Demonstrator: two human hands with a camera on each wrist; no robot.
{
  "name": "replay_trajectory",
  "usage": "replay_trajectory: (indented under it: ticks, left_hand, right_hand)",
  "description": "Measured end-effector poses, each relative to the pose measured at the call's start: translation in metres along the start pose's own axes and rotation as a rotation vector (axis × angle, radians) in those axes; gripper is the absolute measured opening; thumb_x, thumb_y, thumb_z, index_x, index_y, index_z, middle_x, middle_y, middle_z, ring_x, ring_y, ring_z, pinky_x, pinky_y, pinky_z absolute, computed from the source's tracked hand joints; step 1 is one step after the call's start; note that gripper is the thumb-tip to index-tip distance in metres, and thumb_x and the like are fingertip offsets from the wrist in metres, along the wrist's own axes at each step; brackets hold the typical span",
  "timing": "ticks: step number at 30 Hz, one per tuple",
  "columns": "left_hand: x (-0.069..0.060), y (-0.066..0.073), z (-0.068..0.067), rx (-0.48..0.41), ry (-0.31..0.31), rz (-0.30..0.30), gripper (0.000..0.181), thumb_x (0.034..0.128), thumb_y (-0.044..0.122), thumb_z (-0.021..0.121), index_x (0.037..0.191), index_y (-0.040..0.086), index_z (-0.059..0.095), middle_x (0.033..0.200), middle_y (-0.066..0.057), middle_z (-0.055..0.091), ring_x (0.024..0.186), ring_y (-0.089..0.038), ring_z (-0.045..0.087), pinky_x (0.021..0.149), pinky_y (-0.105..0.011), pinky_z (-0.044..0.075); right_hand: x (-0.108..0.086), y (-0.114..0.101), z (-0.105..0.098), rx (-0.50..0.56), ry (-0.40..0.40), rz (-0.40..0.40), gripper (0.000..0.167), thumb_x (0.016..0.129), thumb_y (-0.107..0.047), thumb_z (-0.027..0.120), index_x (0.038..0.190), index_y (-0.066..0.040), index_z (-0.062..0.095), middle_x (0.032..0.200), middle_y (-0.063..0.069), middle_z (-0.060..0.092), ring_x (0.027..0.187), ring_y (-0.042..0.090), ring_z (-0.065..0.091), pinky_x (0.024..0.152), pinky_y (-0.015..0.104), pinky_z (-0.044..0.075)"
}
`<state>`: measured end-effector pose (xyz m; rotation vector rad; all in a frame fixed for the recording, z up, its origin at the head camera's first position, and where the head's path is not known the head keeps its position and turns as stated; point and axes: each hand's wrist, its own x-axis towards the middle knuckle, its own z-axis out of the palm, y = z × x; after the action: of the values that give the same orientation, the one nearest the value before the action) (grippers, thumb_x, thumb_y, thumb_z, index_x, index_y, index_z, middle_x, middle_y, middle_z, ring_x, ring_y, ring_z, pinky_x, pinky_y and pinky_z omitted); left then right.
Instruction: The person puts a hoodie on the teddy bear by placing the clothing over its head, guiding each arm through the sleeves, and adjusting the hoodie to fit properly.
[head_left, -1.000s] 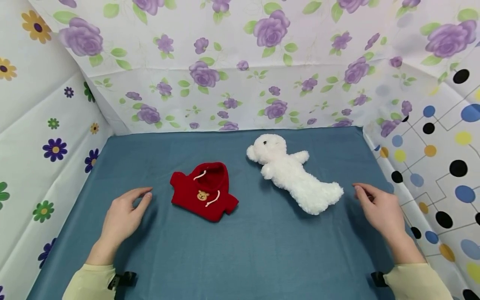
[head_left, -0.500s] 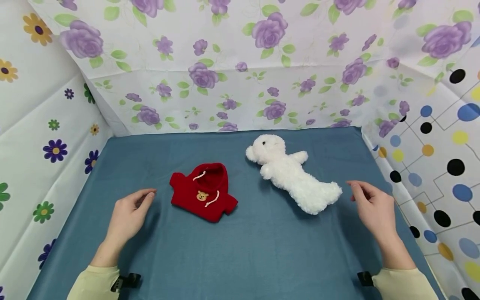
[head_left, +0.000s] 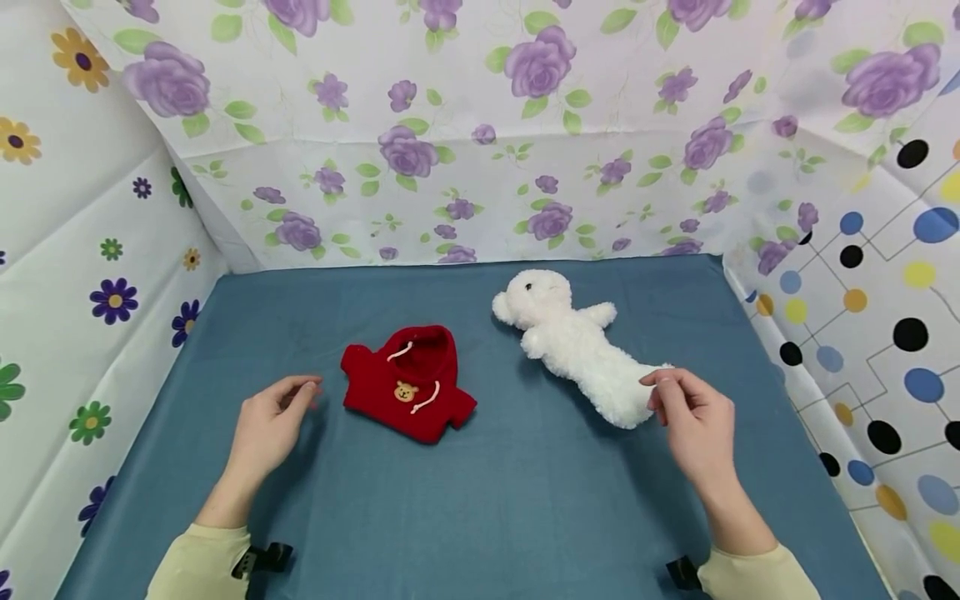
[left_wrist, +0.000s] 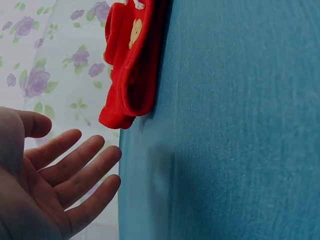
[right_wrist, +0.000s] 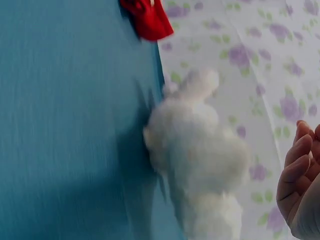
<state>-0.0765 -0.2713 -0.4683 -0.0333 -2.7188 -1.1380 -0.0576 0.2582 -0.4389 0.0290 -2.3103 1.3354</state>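
A small red doll hoodie [head_left: 375,385] with white drawstrings and a bear-face patch lies flat left of centre. To its right, a fluffy white plush toy [head_left: 577,343] lies on its back, head toward the far left. My left hand [head_left: 266,429] hovers left of the hoodie, apart from it; the left wrist view shows its fingers [left_wrist: 87,172] spread and holding nothing. Over the plush toy's lower end is my right hand [head_left: 701,429], fingers loosely bent, hiding part of its foot. In the right wrist view the plush toy [right_wrist: 200,155] is blurred and no grip on it shows.
Blue-grey cloth [head_left: 480,517] covers the table. A rose-patterned sheet [head_left: 480,192] hangs behind it. Flower-patterned [head_left: 45,333] and dot-patterned [head_left: 877,358] sheets border the left and right sides. Each wrist wears a small black device [head_left: 262,560].
My right hand has moved left, from beside the plush toy's feet to over its lower end. My left hand has shifted slightly right toward the hoodie. Hoodie and toy have stayed put.
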Motion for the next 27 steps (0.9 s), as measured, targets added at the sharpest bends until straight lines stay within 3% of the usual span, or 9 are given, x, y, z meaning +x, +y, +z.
replay_trajectory:
  ticks: [7, 12, 15, 18, 22, 27]
  left_hand:
    - [0.003, -0.001, 0.002, -0.056, -0.053, -0.036, 0.036, 0.1149, 0.027, 0.053, 0.128, 0.001, 0.074, 0.112, -0.016, 0.078, 0.094, -0.034, 0.076, 0.073, -0.02, 0.054]
    - [0.004, 0.001, 0.003, -0.177, -0.135, -0.136, 0.044, 0.1162, 0.035, 0.049, 0.135, 0.0, 0.07, 0.121, -0.018, 0.076, 0.099, -0.027, 0.075, 0.08, -0.024, 0.058]
    - [0.005, 0.002, 0.005, -0.266, -0.161, -0.195, 0.048, 0.1167, 0.036, 0.046, 0.138, -0.002, 0.067, 0.125, -0.02, 0.073, 0.1, -0.024, 0.075, 0.083, -0.026, 0.058]
    - [0.007, 0.004, 0.007, -0.322, -0.166, -0.221, 0.048, 0.117, 0.035, 0.045, 0.14, -0.003, 0.065, 0.127, -0.022, 0.072, 0.101, -0.023, 0.074, 0.084, -0.028, 0.058]
    - [0.011, 0.003, 0.009, -0.366, -0.171, -0.245, 0.049, 0.1167, 0.035, 0.046, 0.14, -0.003, 0.064, 0.128, -0.022, 0.071, 0.102, -0.02, 0.074, 0.085, -0.031, 0.059]
    - [0.018, 0.003, 0.011, -0.37, -0.171, -0.279, 0.049, 0.1156, 0.036, 0.049, 0.141, -0.003, 0.063, 0.134, -0.024, 0.068, 0.104, -0.015, 0.072, 0.085, -0.03, 0.058]
  right_hand:
    - [-0.013, -0.024, 0.025, 0.061, -0.13, -0.088, 0.027, 0.106, 0.005, 0.057, 0.091, -0.007, 0.077, 0.066, 0.006, 0.062, 0.05, 0.009, 0.046, 0.046, 0.025, 0.038]
    - [-0.023, -0.022, 0.045, 0.116, -0.252, -0.111, 0.026, 0.107, 0.001, 0.061, 0.096, -0.014, 0.079, 0.066, -0.003, 0.061, 0.05, 0.01, 0.049, 0.047, 0.025, 0.042]
    - [-0.026, -0.02, 0.055, 0.138, -0.355, -0.075, 0.024, 0.11, -0.008, 0.061, 0.1, -0.02, 0.079, 0.068, -0.007, 0.061, 0.054, 0.013, 0.053, 0.05, 0.028, 0.045]
    - [-0.025, -0.021, 0.063, 0.168, -0.464, -0.013, 0.021, 0.113, -0.018, 0.059, 0.106, -0.022, 0.078, 0.074, -0.001, 0.065, 0.059, 0.017, 0.058, 0.055, 0.031, 0.049]
    - [-0.022, -0.025, 0.076, 0.222, -0.598, 0.09, 0.023, 0.115, -0.026, 0.055, 0.115, -0.019, 0.077, 0.084, 0.011, 0.068, 0.068, 0.023, 0.063, 0.062, 0.038, 0.054]
    - [-0.025, -0.031, 0.1, 0.253, -0.735, 0.201, 0.029, 0.115, -0.03, 0.053, 0.123, -0.012, 0.075, 0.089, 0.006, 0.071, 0.073, 0.021, 0.065, 0.065, 0.036, 0.055]
